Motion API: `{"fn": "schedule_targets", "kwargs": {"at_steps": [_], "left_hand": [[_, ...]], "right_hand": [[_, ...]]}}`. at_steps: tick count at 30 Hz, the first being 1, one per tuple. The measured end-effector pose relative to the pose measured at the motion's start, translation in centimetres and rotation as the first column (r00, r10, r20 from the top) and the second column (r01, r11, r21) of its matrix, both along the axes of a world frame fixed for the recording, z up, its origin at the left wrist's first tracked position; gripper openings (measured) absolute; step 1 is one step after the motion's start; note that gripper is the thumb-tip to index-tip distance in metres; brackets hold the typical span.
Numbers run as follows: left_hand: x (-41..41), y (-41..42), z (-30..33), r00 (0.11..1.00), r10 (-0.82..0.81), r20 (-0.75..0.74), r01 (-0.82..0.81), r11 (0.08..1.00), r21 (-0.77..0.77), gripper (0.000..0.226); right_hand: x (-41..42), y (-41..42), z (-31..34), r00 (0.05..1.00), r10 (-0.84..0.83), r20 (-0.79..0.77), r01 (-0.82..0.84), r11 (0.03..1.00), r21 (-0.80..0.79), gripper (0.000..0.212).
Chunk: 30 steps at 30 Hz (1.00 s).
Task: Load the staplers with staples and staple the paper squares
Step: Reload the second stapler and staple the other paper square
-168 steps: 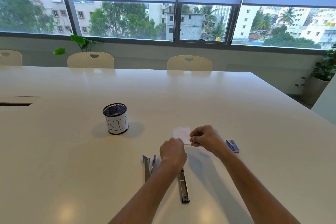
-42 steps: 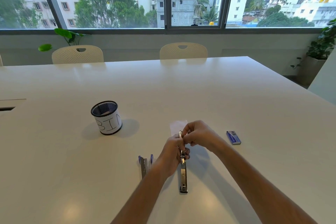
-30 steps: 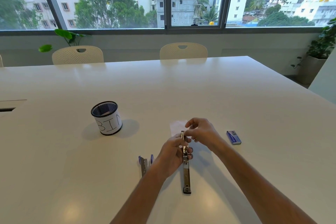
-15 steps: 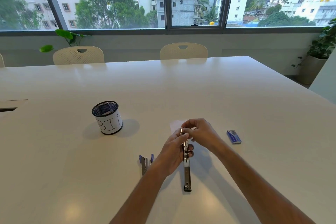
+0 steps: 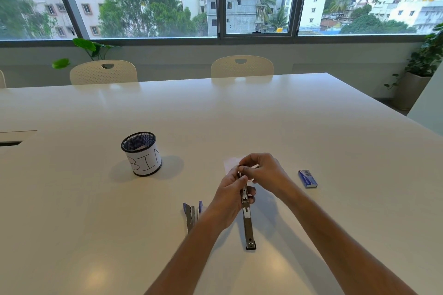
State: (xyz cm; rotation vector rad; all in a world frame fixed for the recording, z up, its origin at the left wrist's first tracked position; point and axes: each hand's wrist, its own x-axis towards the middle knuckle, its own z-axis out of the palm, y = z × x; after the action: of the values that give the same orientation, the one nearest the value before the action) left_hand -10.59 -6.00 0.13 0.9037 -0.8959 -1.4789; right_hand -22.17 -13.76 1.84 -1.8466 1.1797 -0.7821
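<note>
An opened metal stapler (image 5: 247, 225) lies lengthwise on the white table, its far end raised in my left hand (image 5: 229, 199), which grips it. My right hand (image 5: 262, 171) pinches at the stapler's far tip; whether a staple strip sits between the fingers is hidden. A second stapler (image 5: 191, 215), blue-tipped and opened, lies just left of my left wrist. White paper squares (image 5: 230, 163) lie behind my hands, mostly covered. A small blue staple box (image 5: 307, 178) rests to the right.
A black mesh cup (image 5: 142, 154) with a white label reading BIN stands to the left. The white table (image 5: 239, 115) stretches far ahead, with two cream chairs (image 5: 242, 66) at its far edge. A cable slot (image 5: 9, 143) sits at the left.
Since the earliest frame my left hand has lifted the stapler's far end and my right hand has come onto its tip. Over the last second both hands only shift slightly there.
</note>
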Motion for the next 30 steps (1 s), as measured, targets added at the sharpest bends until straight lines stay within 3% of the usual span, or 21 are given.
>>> {"fn": "schedule_targets", "kwargs": {"at_steps": [12, 16, 19, 24, 30], "left_hand": [[0.0, -0.3, -0.3, 0.994, 0.105, -0.033, -0.104, 0.994, 0.015, 0.029], [0.6, -0.5, 0.5, 0.986, 0.117, -0.116, -0.108, 0.991, 0.081, 0.023], [1.2, -0.8, 1.0, 0.961, 0.165, -0.221, -0.128, 0.976, 0.175, 0.03], [2.0, -1.2, 1.5, 0.92, 0.211, -0.331, -0.138, 0.963, 0.231, 0.046], [1.7, -0.9, 1.5, 0.909, 0.2, -0.367, -0.115, 0.964, 0.241, 0.055]], "right_hand": [[0.0, 0.7, 0.3, 0.998, 0.006, 0.062, -0.005, 1.0, -0.025, 0.008], [-0.6, 1.2, 0.2, 0.997, 0.052, 0.063, -0.053, 0.998, 0.021, 0.035], [-1.7, 2.1, -0.4, 0.983, 0.159, -0.086, -0.164, 0.986, -0.042, 0.066], [-3.1, 4.0, -2.3, 0.883, 0.357, -0.305, -0.397, 0.914, -0.08, 0.12], [-3.0, 4.9, -2.8, 0.924, 0.316, -0.218, -0.36, 0.909, -0.211, 0.122]]}}
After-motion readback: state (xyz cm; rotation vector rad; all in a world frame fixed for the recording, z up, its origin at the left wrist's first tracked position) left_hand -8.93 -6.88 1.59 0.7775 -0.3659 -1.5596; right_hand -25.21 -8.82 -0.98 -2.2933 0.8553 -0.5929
